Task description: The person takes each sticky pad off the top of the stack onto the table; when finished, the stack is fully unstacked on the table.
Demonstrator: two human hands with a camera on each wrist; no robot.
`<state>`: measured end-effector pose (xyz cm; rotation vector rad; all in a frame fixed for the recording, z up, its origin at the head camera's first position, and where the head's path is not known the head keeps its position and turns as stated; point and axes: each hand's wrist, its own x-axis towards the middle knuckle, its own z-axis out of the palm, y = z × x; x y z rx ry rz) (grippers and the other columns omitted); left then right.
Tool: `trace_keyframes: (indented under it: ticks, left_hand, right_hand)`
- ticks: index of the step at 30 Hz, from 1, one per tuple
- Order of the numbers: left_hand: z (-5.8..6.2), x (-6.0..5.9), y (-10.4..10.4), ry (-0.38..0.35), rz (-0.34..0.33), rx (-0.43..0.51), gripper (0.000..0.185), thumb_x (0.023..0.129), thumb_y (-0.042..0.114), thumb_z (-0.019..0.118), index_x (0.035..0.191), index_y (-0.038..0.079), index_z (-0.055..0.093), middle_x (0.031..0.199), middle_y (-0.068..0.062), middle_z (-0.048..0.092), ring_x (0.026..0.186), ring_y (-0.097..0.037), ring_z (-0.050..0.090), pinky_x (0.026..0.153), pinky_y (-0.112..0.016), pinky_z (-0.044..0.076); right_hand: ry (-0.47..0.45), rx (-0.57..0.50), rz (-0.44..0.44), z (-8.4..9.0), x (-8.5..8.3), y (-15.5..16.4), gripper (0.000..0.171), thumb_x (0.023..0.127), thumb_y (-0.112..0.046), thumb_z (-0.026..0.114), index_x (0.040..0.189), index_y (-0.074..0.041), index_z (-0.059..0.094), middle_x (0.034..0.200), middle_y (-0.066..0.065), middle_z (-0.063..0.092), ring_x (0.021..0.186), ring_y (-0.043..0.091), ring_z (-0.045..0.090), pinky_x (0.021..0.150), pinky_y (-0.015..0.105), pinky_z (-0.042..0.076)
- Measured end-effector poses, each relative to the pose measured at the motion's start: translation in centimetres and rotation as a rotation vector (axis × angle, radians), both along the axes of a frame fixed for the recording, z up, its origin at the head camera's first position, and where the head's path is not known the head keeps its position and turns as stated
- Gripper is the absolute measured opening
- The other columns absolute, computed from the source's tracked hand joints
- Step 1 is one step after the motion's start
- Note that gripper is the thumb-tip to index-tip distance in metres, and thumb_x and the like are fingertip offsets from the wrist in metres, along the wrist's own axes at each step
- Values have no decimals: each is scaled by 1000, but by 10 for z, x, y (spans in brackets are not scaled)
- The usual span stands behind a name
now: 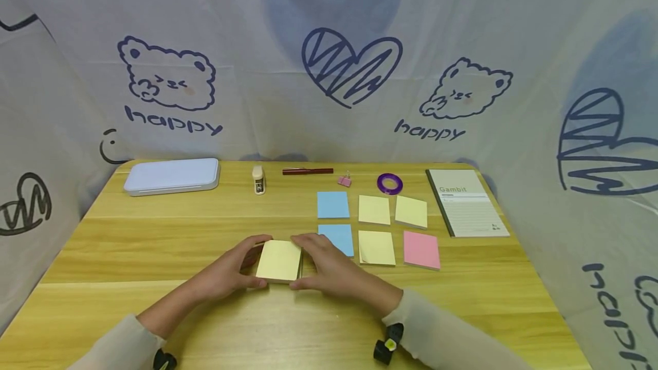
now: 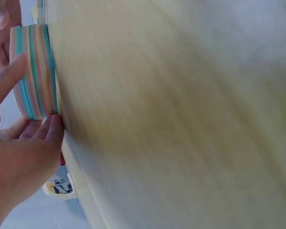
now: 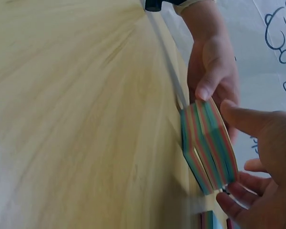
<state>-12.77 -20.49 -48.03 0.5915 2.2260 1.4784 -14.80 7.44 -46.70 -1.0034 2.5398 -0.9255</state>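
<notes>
A thick stack of sticky notes (image 1: 279, 260), pale yellow on top, is held between both hands over the near middle of the table. Its sides show stripes of teal, pink and yellow in the left wrist view, where the stack (image 2: 34, 76) stands edge-on. My left hand (image 1: 230, 268) grips it from the left, thumb at the near corner and fingers along the far side. From the right, my right hand (image 1: 331, 267) grips it the same way. Thin gaps run between some layers of the stack (image 3: 209, 143) in the right wrist view.
Right of the hands lie blue pads (image 1: 333, 204), several yellow pads (image 1: 376, 248) and a pink pad (image 1: 421, 249). Along the back are a white case (image 1: 172, 176), a small stapler (image 1: 259, 180), a dark red pen (image 1: 307, 171), a pink binder clip (image 1: 344, 180), purple tape (image 1: 389, 184) and a notebook (image 1: 466, 204).
</notes>
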Motion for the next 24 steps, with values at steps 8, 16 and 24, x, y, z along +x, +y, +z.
trace_keyframes:
  ticks: [8, 16, 24]
  left_hand:
    - [-2, -1, 0, 9, 3, -7, 88, 91, 10, 79, 159, 2, 25, 156, -25, 42, 147, -48, 35, 117, -62, 34]
    - [0, 0, 1, 15, 18, -42, 89, 90, 8, 80, 159, 2, 25, 158, -27, 38, 147, -49, 35, 116, -63, 35]
    - [0, -1, 3, 27, 20, -54, 87, 89, 4, 80, 157, -1, 26, 158, -28, 36, 146, -50, 35, 116, -62, 36]
  right_hand:
    - [81, 41, -52, -8, 3, -9, 92, 84, -44, 86, 157, -9, 42, 153, 8, 47, 139, 24, 44, 116, 43, 43]
    - [92, 42, -73, -8, 5, -11, 88, 87, -40, 85, 156, -7, 42, 152, 10, 49, 139, 26, 47, 115, 43, 44]
    - [25, -33, -84, -3, 11, 13, 83, 87, -34, 85, 156, -11, 44, 155, 8, 47, 143, 27, 44, 118, 47, 40]
